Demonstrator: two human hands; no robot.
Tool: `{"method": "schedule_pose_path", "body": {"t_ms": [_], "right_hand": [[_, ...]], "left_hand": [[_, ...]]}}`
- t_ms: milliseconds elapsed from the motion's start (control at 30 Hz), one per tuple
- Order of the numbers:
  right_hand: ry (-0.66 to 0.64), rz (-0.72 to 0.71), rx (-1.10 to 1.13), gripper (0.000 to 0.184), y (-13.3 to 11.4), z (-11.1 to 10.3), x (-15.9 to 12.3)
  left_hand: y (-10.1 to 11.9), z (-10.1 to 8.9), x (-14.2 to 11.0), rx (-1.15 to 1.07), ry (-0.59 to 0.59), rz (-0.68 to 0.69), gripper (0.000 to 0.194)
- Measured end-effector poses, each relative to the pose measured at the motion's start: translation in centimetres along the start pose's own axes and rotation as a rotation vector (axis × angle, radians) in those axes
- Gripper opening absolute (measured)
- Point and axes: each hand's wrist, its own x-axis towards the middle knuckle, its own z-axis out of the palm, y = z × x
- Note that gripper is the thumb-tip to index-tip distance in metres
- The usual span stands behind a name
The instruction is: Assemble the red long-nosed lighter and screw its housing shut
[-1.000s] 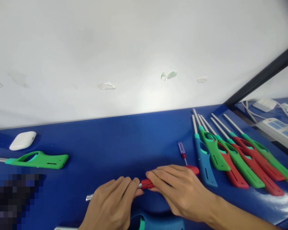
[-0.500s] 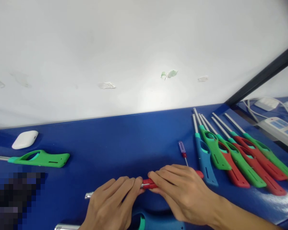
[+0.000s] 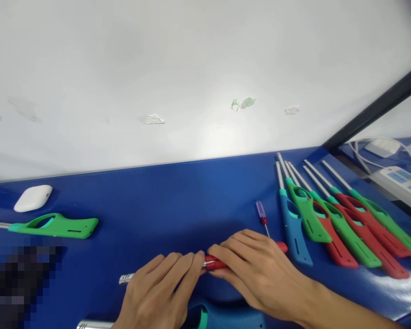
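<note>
A red long-nosed lighter [image 3: 216, 263] lies across the blue table near its front edge. My right hand [image 3: 260, 272] is closed over its red handle, whose end shows past my fingers. My left hand [image 3: 164, 292] pinches the metal tube, and the tube's tip [image 3: 125, 278] sticks out to the left. A small screwdriver [image 3: 261, 214] with a purple and red handle lies just behind my right hand. Part of a blue lighter [image 3: 226, 317] with a teal trigger lies under my hands at the bottom edge.
A row of several lighters [image 3: 329, 219], blue, green and red, lies at the right. A single green lighter [image 3: 55, 225] and a white case [image 3: 32, 198] sit at the far left. A white power strip [image 3: 400, 179] lies beyond the black frame bar.
Both hands stay on the red lighter and have shifted only slightly. My left fingers have closed up against my right hand, hiding more of the red part.
</note>
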Motion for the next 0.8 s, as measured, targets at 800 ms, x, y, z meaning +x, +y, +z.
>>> {"method": "schedule_pose_path", "body": {"t_ms": [800], "right_hand": [[0.030,-0.052,0.078,0.022,0.21,0.08,-0.67]], "left_hand": [[0.54,0.31,0.46,-0.019,-0.083,-0.052,0.017]]}}
